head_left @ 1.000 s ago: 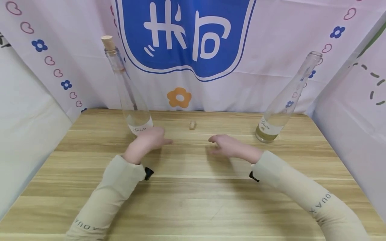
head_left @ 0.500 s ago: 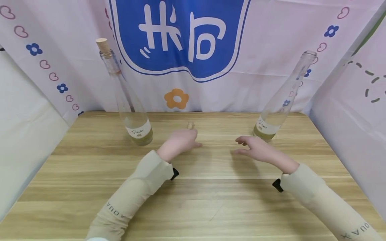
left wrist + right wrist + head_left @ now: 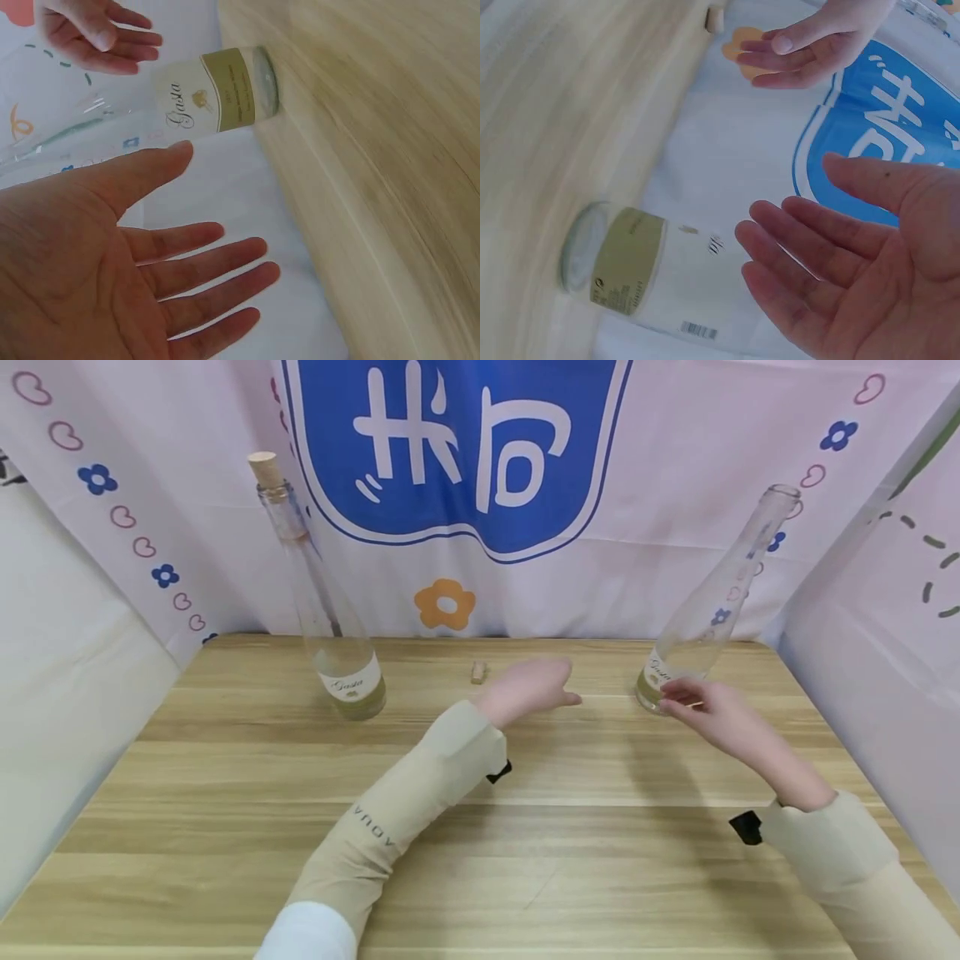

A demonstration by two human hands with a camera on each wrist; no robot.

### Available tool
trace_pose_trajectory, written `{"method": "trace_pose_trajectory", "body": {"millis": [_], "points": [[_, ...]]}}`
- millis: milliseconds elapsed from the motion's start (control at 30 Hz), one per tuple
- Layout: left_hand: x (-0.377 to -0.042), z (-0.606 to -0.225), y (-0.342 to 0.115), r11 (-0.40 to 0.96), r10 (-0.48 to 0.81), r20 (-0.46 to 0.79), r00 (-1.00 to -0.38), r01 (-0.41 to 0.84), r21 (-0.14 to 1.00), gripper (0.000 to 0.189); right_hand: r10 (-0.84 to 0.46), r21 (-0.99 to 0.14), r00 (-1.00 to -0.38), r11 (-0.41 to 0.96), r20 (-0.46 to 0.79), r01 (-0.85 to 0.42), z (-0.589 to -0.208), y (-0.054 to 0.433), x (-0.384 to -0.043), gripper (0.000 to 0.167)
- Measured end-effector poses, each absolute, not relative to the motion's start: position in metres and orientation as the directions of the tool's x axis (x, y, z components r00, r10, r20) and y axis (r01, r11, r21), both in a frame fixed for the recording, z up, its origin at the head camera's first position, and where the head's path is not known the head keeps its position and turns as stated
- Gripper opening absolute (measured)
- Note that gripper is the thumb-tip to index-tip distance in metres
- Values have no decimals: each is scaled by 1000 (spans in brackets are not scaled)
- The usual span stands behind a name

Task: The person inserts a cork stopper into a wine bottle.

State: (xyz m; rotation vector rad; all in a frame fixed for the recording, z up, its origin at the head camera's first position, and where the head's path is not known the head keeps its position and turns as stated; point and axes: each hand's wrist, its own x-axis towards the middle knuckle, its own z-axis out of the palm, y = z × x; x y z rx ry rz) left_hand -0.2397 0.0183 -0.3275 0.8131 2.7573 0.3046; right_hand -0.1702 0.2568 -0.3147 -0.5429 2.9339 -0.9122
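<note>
On the right of the table stands an uncorked clear glass bottle (image 3: 693, 618) with a white and olive label. My right hand (image 3: 712, 714), fingers slightly bent and holding nothing, is right in front of its base in the head view. The left hand (image 3: 528, 689) reaches over the table's middle, left of that bottle, with its fingers extended and nothing held, as the left wrist view shows. Behind the left forearm lies a small cork (image 3: 478, 672). A second clear bottle (image 3: 337, 627) stands upright at the left, a larger cork (image 3: 267, 469) in its mouth.
The wood-grain table (image 3: 450, 877) ends at a white printed cloth (image 3: 675, 460) with a blue emblem hanging behind it. White cloth panels also close off the left and right sides.
Both hands have moved to the right across the table, the left one passing the small cork and the right one coming up to the uncorked bottle. The bottles and corks stay put.
</note>
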Motion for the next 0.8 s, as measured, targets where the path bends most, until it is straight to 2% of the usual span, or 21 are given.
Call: {"method": "trace_pose_trajectory", "body": {"millis": [100,200,300,400,567,800], "points": [[-245,-330,32,814,566,-157,-810,517,265,47,-248,-539,-959,794,136,-281,-308,263,-169,34],[-250,-334,45,809,565,-127,-815,517,280,57,-132,-511,-958,823,256,-250,-302,267,-169,33],[-254,-339,56,795,559,-71,-826,510,329,62,3,-497,-927,845,376,-199,-294,268,-170,33],[-258,-345,73,757,557,-10,-831,503,418,66,151,-545,-887,829,437,-128,-289,272,-173,38],[-262,-356,99,690,514,59,-856,453,564,73,319,-676,-858,736,402,-43,-286,273,-184,51],[-261,-371,125,650,400,139,-906,387,653,85,381,-773,-882,633,278,30,-289,271,-205,71]]}}
